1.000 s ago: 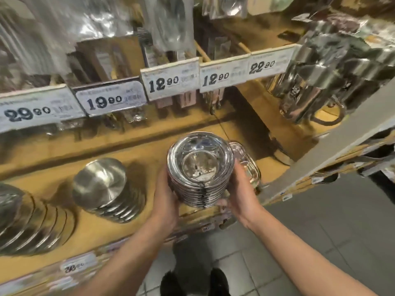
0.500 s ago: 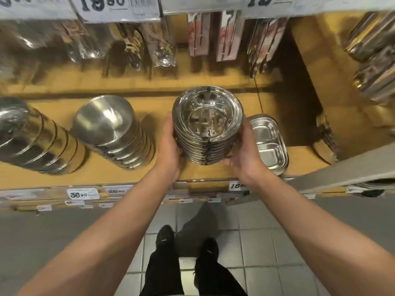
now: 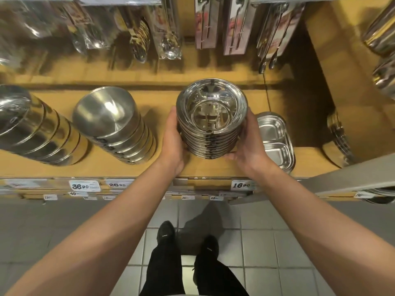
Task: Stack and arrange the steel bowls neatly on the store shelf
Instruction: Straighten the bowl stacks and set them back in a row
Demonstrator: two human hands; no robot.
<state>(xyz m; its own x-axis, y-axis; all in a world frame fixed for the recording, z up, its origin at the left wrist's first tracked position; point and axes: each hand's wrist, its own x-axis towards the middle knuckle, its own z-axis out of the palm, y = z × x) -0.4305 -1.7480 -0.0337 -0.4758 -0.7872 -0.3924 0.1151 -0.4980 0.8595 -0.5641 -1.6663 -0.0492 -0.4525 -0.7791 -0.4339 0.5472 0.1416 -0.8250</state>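
A stack of several shiny steel bowls (image 3: 210,118) is over the yellow shelf (image 3: 213,167), near its front edge, between my two hands. My left hand (image 3: 173,139) holds the stack's left side with curled fingers. My right hand (image 3: 248,144) cups its right side and lower edge. I cannot tell whether the stack's base touches the shelf. A taller stack of matte steel bowls (image 3: 115,124) leans on the shelf to the left. Another leaning stack of wide bowls (image 3: 36,127) lies at the far left.
A stack of divided steel trays (image 3: 275,139) sits just right of my right hand. Packaged spoons and ladles (image 3: 166,28) hang above the back of the shelf. Price tags (image 3: 241,185) line the shelf front. A grey upright (image 3: 352,176) crosses at right. Tiled floor lies below.
The view has tilted down and closer to the shelf. The bowl stack in both hands has come lower, toward the shelf's front between the matte bowls and the trays.
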